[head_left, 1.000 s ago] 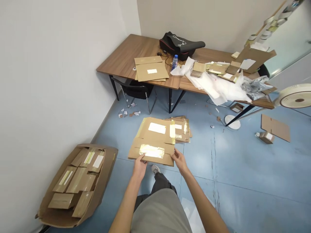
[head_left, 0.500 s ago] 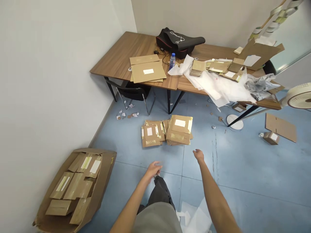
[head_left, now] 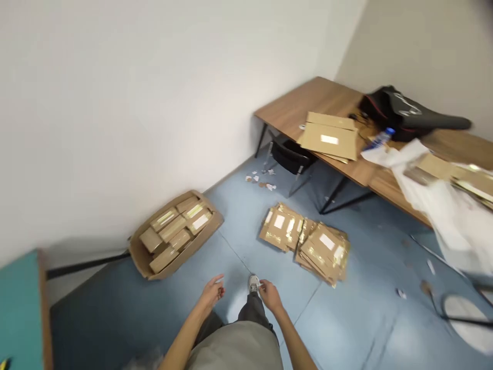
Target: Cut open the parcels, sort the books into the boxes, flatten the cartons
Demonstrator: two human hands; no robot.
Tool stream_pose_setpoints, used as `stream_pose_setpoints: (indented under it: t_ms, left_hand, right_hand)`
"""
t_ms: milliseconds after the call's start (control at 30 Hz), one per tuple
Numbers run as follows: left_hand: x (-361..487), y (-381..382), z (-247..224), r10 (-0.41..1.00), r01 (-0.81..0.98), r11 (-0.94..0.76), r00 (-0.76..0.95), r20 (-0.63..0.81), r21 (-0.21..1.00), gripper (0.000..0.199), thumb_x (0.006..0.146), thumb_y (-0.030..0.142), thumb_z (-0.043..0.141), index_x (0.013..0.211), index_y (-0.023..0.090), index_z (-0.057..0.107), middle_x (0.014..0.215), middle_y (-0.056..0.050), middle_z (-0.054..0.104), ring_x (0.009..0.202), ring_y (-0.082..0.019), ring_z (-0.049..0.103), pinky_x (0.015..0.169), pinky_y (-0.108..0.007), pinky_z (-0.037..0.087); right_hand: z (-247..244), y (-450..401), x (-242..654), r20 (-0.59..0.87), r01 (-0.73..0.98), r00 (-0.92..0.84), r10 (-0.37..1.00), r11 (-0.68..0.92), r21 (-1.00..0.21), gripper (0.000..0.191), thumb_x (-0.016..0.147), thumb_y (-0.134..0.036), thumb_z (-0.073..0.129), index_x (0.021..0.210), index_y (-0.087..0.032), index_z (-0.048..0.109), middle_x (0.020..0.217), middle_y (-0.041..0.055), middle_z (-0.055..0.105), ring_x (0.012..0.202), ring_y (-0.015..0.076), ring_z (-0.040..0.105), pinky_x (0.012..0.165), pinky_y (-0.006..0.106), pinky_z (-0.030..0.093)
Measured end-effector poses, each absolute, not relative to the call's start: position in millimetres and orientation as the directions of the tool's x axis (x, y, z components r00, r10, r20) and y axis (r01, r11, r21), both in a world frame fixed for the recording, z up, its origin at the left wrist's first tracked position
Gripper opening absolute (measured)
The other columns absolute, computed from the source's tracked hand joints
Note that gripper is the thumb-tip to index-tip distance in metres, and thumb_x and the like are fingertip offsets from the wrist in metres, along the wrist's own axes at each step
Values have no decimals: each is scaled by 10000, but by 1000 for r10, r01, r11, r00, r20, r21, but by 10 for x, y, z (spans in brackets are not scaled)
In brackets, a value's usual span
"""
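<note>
My left hand point(head_left: 213, 292) hangs over the blue floor with its fingers apart and nothing in it. To its right, my right hand point(head_left: 269, 295) is held low beside my shoe point(head_left: 253, 282), its fingers curled; whether they pinch anything is too small to tell. Ahead and to the right, two stacks of flattened cardboard, a left stack point(head_left: 275, 234) and a right stack point(head_left: 321, 254), lie on the floor with white labels and shiny tape. A large open carton point(head_left: 213, 226) at the left holds several smaller taped boxes point(head_left: 173, 228). Neither hand touches the cardboard.
A wooden table point(head_left: 296, 105) along the wall bears flat cardboard point(head_left: 333, 136), a bottle point(head_left: 381, 139), a black bag point(head_left: 393, 110) and white wrapping point(head_left: 442, 200). A black chair point(head_left: 290, 156) stands under it. A teal surface point(head_left: 21, 313) is at the left edge.
The view has swung left, so the carton, stacks and table appear farther right. My hands have come closer together, and the teal surface has come into view.
</note>
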State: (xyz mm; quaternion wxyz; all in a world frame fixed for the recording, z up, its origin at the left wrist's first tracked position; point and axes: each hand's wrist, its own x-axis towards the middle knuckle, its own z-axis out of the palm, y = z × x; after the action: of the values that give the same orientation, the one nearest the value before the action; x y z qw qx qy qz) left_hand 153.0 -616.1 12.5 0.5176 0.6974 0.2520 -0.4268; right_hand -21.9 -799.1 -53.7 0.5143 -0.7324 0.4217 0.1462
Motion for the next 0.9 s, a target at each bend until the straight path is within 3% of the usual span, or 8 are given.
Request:
stream_pose_setpoints:
  t_ms: [100,267,400,600,800,900]
  left_hand:
    - [1660,-5881,249,-126,801,-122,573,-810,586,439,741,127,782,1170,157,695,897,-30,702,696,-133,679,738,-277,540]
    - [1877,-5110,453,-40,726,193,678,-734,660,430,767,306,812,1150,148,699,692,57,554,600,-118,582,651,-260,469]
    - [2018,-4205,639,58,567,453,751,-657,688,590,661,272,879,1206,185,670,887,-1,669,758,-149,684,772,-296,530]
    - [2079,-2680,878,333,310,565,762,-555,764,548,778,425,827,1244,185,668,711,64,548,650,-123,606,685,-270,488]
    - [1928,-1405,999,589,3,631,649,-481,776,706,710,361,878,1361,218,646,1142,-83,711,902,-187,734,843,-336,570]
    - [1863,-956,956,680,-35,611,534,-502,791,709,737,484,868,1342,183,655,909,-28,692,790,-171,695,776,-314,551]
  right_hand:
    - [-377,-7605,235,-540,-613,786,-302,-257,-747,410,947,-245,559,1287,-150,768,1135,141,831,1030,259,802,935,320,566]
    - [-102,-6949,852,-378,-362,925,-36,-382,-850,464,962,-371,516,1283,-145,764,1117,153,826,1006,299,793,945,389,588]
    - [118,-6260,1389,-333,-239,930,154,-433,-869,533,977,-459,486,1263,-106,765,1197,202,810,1066,329,799,960,417,612]
    - [419,-4940,2195,-265,-49,887,378,-494,-868,628,970,-575,504,1268,-88,765,1205,231,805,1138,370,784,1015,486,617]
    - [694,-3389,2776,-227,130,786,575,-514,-848,613,974,-621,507,1320,-178,753,1277,202,788,1186,377,764,1042,525,612]
    - [830,-2618,2998,-184,272,698,692,-494,-826,598,988,-612,523,1362,-193,728,1339,190,760,1232,363,736,1066,505,596]
